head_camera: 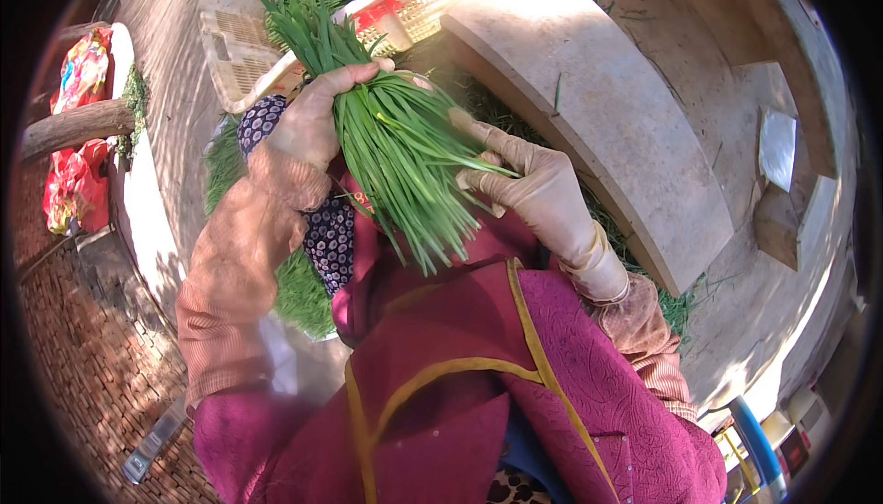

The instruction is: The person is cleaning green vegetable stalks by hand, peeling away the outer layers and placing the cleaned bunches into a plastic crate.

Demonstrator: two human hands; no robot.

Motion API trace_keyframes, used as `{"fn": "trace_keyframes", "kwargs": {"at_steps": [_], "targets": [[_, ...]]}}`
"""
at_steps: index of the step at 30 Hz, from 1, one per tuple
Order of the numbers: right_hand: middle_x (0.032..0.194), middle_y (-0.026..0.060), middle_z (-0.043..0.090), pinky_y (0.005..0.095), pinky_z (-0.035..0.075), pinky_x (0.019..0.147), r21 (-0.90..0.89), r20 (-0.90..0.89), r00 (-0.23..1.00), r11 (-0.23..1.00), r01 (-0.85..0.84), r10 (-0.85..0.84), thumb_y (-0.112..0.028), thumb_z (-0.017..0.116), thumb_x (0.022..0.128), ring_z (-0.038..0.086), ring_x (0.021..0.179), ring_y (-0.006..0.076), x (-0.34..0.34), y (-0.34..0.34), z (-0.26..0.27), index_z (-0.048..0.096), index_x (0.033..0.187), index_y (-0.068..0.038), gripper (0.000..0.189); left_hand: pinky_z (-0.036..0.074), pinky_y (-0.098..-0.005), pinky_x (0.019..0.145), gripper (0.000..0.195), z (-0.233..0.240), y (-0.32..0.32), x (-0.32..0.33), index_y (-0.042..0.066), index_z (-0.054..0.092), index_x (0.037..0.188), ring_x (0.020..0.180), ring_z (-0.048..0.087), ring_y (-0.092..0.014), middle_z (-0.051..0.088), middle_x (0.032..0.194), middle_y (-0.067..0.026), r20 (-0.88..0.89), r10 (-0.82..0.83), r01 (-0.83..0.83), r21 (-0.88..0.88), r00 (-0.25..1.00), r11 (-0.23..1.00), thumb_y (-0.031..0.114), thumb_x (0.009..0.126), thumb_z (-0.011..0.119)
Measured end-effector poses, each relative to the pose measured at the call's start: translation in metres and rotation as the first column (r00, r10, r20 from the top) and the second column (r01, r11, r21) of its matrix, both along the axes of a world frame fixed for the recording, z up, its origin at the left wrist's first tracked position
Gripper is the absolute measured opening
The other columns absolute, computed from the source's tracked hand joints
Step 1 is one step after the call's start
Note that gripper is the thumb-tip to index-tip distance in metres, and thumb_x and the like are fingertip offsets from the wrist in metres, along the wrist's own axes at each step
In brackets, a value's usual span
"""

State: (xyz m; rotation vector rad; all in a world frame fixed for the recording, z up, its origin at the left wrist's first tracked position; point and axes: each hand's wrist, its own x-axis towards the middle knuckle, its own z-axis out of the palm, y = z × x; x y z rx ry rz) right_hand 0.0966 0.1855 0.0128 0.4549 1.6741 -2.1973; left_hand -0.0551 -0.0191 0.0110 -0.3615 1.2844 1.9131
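A thick bunch of long flat green leaves, which look like garlic chives (407, 152), is held up in front of my chest. My left hand (317, 107) wraps around the bunch towards its upper end, the fingertips partly hidden behind it. On the bunch's right edge, my gloved right hand (534, 176) pinches a few blades between thumb and fingers. The lower ends fan out loosely over my maroon apron (448, 338). More chives (303, 293) lie in a pile below my left forearm.
A pale plastic crate (238, 55) holding more greens stands ahead. A long slab-like bench (593, 90) runs along the right, with loose leaves beneath it. Red plastic bags (76, 187) and a log (79, 130) lie far left. Bottom right shows a blue tube frame (757, 438).
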Motion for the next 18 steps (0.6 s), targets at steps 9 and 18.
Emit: {"fn": "trace_keyframes", "kwargs": {"at_steps": [9,18], "targets": [[0.081,-0.0058,0.053,0.0146,0.04,0.063,0.256,-0.145,0.989,0.967,-0.001,0.039,0.0,0.07,0.076,0.042,0.069,0.0002,-0.002,-0.024,-0.01,0.052,0.137,-0.01,0.064,0.056,-0.0347,0.082,0.022,-0.005,-0.001,-0.004,-0.002,0.062,0.106,0.086,0.068,-0.025,0.069,0.097,-0.0153,0.089,0.015,-0.015,-0.001,0.996,1.0,0.014,0.092,0.056],[0.079,-0.0074,0.052,0.0139,0.039,0.059,0.206,-0.138,0.984,0.968,0.14,-0.113,0.003,0.062,0.08,0.042,0.065,-0.0013,-0.008,-0.028,-0.008,0.053,0.136,-0.01,0.059,0.054,-0.0374,0.088,0.022,-0.007,-0.006,-0.006,-0.001,0.061,0.106,0.095,0.066,-0.027,0.068,0.103,-0.0174,0.04,-0.061,0.058,0.069,0.997,0.996,0.015,0.092,0.055]]}}
